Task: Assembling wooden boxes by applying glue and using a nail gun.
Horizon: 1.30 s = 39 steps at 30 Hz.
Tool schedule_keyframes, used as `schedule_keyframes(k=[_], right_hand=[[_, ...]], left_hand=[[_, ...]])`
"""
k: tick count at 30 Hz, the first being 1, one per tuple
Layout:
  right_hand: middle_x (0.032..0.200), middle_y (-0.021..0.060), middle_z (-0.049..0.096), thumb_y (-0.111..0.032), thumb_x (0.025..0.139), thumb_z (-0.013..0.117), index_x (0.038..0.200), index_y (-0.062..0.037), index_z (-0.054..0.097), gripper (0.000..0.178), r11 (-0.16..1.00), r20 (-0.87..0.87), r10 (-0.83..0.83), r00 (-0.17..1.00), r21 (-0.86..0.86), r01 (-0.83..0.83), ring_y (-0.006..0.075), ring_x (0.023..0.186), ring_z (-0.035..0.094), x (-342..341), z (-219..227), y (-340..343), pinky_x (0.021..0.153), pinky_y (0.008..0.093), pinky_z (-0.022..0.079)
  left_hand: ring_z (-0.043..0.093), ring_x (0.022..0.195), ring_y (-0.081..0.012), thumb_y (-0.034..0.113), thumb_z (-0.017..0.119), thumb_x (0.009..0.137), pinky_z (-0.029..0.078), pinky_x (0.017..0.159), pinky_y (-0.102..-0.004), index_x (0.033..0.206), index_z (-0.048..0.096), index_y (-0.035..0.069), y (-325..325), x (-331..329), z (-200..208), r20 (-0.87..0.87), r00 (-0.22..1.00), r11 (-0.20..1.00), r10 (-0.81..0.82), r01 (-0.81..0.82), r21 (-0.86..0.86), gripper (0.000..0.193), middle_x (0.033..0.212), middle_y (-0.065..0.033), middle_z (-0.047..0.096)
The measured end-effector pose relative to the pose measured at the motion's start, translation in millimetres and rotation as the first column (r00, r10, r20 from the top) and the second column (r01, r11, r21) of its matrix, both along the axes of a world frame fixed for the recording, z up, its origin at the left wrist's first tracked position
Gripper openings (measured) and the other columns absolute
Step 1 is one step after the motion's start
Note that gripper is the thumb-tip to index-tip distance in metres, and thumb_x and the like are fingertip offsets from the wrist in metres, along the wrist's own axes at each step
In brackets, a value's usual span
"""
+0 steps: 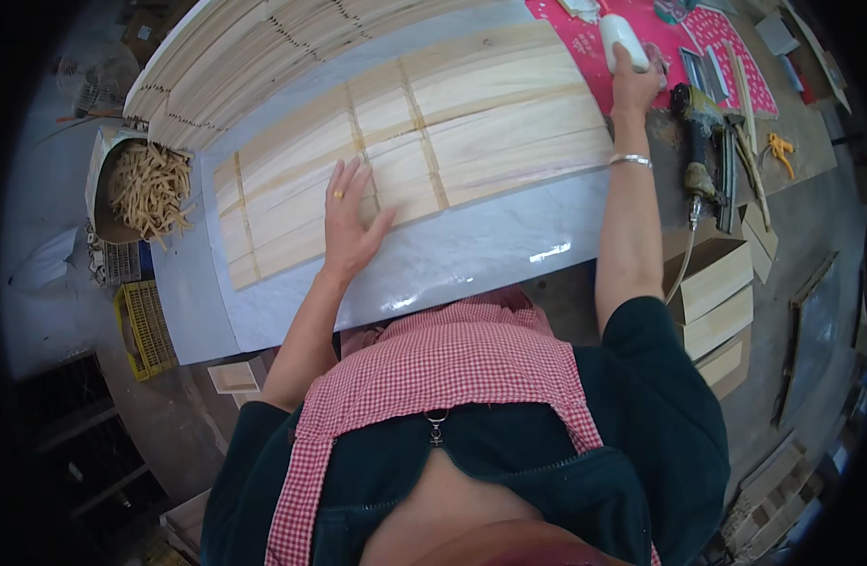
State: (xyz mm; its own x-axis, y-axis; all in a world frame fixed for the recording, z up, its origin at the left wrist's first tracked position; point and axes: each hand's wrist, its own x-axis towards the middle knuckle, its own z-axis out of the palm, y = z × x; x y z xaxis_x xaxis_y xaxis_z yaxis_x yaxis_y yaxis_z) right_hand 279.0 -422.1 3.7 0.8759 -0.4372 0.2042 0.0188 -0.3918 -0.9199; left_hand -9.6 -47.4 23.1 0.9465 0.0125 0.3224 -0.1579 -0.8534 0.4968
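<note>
Pale wooden boards [490, 123] lie side by side on the table in front of me, crossed by several narrow brownish grooves. My left hand [353, 222] rests on them near their front edge, its fingers stretched out and holding nothing. At the far right, my right hand [634, 87] is closed round a white bottle [621, 41] above a pink patterned cloth [584, 52]. The fingers behind the bottle are partly hidden. Just right of that hand lies a pneumatic nail gun [700, 141] with a hose.
Tall stacked boards [264, 57] line the back left. A container of thin wood strips [150, 189] stands at the table's left end, with a yellow crate [149, 330] below. An orange hand tool [781, 154] lies on the right, and wooden boxes [712, 302] are stacked beneath.
</note>
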Motion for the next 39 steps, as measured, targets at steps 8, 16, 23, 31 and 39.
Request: schedule_keyframes(k=[8, 16, 23, 31, 39], right_hand=[[0.111, 0.0184, 0.055, -0.031, 0.096, 0.058, 0.133, 0.0044, 0.035, 0.056, 0.583, 0.378, -0.022, 0.925, 0.757, -0.295, 0.0227, 0.078, 0.061, -138, 42, 65, 0.071, 0.0293, 0.050], [0.108, 0.0159, 0.057, -0.033, 0.100, 0.052, 0.128, 0.0006, 0.043, 0.045, 0.640, 0.397, 0.056, 0.916, 0.690, -0.338, 0.0218, 0.086, 0.060, -172, 31, 65, 0.076, 0.0315, 0.050], [0.110, 0.0140, 0.063, -0.034, 0.098, 0.058, 0.121, 0.0002, 0.057, 0.041, 0.848, 0.335, 0.411, 0.848, 0.201, -0.490, 0.0231, 0.094, 0.060, -143, 19, 6, 0.086, 0.0342, 0.049], [0.099, 0.0125, 0.069, -0.021, 0.088, 0.067, 0.118, -0.0047, 0.064, 0.034, 0.715, 0.216, 0.518, 0.828, -0.640, -0.280, 0.0296, 0.089, 0.065, 48, -7, -121, 0.080, 0.0429, 0.052], [0.111, 0.0104, 0.068, -0.017, 0.086, 0.071, 0.117, -0.0083, 0.068, 0.032, 0.740, -0.430, 0.208, 0.878, -0.518, -0.429, 0.0293, 0.093, 0.063, 16, 70, -37, 0.084, 0.0398, 0.052]], left_hand=[[0.050, 0.125, -0.0239, 0.038, 0.064, 0.096, 0.035, 0.110, -0.0405, 0.133, 0.056, -0.004, -169, 125, 52, -0.220, 0.866, 0.283, -0.449, -0.095, -0.954, 0.056, 0.134, -0.0162, 0.057], [0.064, 0.098, -0.0240, 0.035, 0.069, 0.093, 0.052, 0.086, -0.0353, 0.116, 0.062, -0.006, -221, 140, 64, -0.181, 0.752, 0.082, -0.634, -0.167, -0.982, 0.047, 0.123, -0.0195, 0.060], [0.066, 0.098, -0.0291, 0.031, 0.073, 0.091, 0.055, 0.087, -0.0383, 0.123, 0.050, -0.008, -216, 145, 60, -0.160, 0.857, 0.019, -0.489, -0.173, -0.985, 0.056, 0.116, -0.0228, 0.059], [0.067, 0.099, -0.0306, 0.033, 0.077, 0.087, 0.059, 0.083, -0.0375, 0.127, 0.046, -0.009, -145, 111, 50, -0.340, 0.828, 0.227, -0.446, -0.263, -0.938, 0.066, 0.112, -0.0235, 0.060], [0.068, 0.094, -0.0277, 0.036, 0.080, 0.081, 0.059, 0.080, -0.0343, 0.128, 0.054, -0.006, -118, 102, 38, -0.486, 0.815, 0.416, -0.316, -0.341, -0.843, 0.068, 0.111, -0.0208, 0.065]])
